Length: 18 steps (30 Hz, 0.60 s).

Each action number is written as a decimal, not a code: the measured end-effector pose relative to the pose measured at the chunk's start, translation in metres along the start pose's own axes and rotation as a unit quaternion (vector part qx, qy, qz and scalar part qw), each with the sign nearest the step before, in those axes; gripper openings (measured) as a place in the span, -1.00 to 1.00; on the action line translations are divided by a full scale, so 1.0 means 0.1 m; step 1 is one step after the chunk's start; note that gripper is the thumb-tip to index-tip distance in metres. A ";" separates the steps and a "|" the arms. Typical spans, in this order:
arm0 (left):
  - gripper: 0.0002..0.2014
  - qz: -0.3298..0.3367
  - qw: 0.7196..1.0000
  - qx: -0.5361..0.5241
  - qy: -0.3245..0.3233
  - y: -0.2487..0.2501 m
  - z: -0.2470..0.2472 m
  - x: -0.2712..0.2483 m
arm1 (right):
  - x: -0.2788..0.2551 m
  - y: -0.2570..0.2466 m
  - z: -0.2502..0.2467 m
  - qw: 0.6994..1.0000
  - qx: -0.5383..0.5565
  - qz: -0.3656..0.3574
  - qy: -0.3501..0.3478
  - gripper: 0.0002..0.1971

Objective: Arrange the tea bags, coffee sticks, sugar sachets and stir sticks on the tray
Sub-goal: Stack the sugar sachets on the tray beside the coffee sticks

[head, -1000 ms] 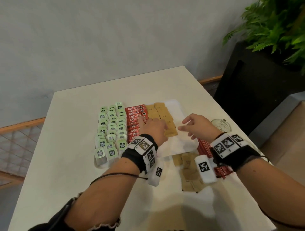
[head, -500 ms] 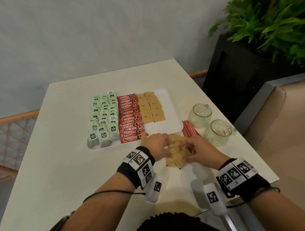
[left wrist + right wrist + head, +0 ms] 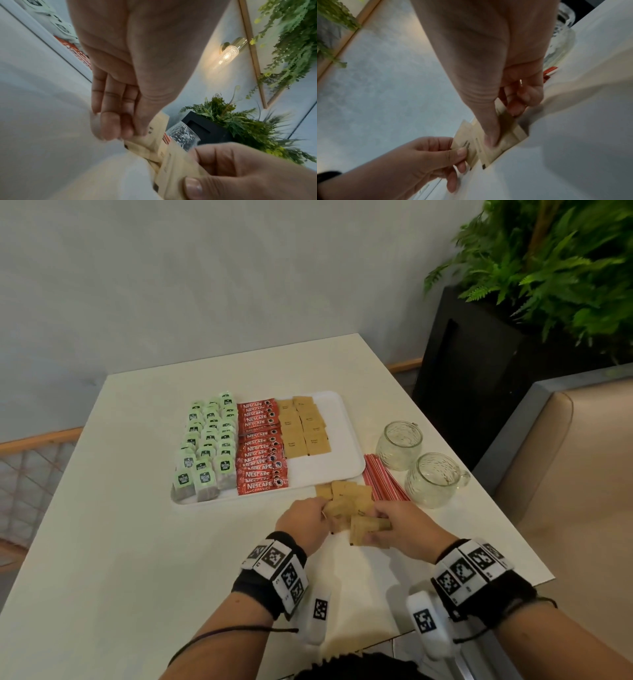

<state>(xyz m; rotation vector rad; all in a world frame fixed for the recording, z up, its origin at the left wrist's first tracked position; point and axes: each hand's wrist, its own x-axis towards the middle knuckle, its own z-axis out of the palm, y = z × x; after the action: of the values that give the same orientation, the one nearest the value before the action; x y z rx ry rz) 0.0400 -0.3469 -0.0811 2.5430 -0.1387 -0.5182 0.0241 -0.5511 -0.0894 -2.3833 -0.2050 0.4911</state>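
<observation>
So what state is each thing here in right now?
Tea bags: in rows on tray.
Coffee sticks: stacked on tray.
Tray: partly bare.
Loose sugar sachets: on table.
Stir sticks: off tray.
Glass jars: upright, empty.
Left hand: pinching sachets.
Right hand: gripping sachets.

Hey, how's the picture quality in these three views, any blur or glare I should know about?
Head view: sharp on the tray, with the fern at the right edge smeared. Left wrist view: motion blur on the left hand, and a glowing wall lamp. Right wrist view: dim and soft, so print on the sugar sachets is unreadable.
</observation>
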 end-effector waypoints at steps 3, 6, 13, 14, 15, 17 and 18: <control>-0.86 -0.013 0.998 -0.069 -0.003 -0.05 -0.06 -0.01 | -0.08 0.04 -0.03 0.997 0.080 -0.002 0.004 -0.81; -0.86 0.023 0.993 -0.114 -0.034 -0.01 -0.09 -0.04 | -0.18 0.00 -0.05 0.979 0.205 0.001 0.023 -0.87; -0.78 0.090 0.980 -0.133 -0.114 0.15 0.00 -0.07 | -0.27 0.05 0.05 0.965 0.259 0.021 0.025 -0.82; -0.78 0.094 0.979 -0.134 -0.121 0.16 0.01 -0.08 | -0.29 0.06 0.07 0.970 0.241 0.026 0.022 -0.87; -0.80 0.095 0.979 -0.136 -0.120 0.16 0.02 -0.07 | -0.31 0.07 0.09 0.974 0.222 0.029 0.025 -0.90; -0.86 0.080 0.983 -0.144 -0.079 0.17 0.02 -0.03 | -0.33 0.06 0.11 0.979 0.194 0.046 0.045 -0.81; -0.88 0.067 0.988 -0.136 -0.032 0.18 0.01 0.02 | -0.34 0.04 0.11 0.978 0.190 0.059 0.060 -0.81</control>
<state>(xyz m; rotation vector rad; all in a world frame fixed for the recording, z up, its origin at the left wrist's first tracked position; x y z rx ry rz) 0.0420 -0.3633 -0.0730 2.2344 -0.2431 -0.5282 -0.0111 -0.5572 -0.0900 -2.0477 0.0815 0.3989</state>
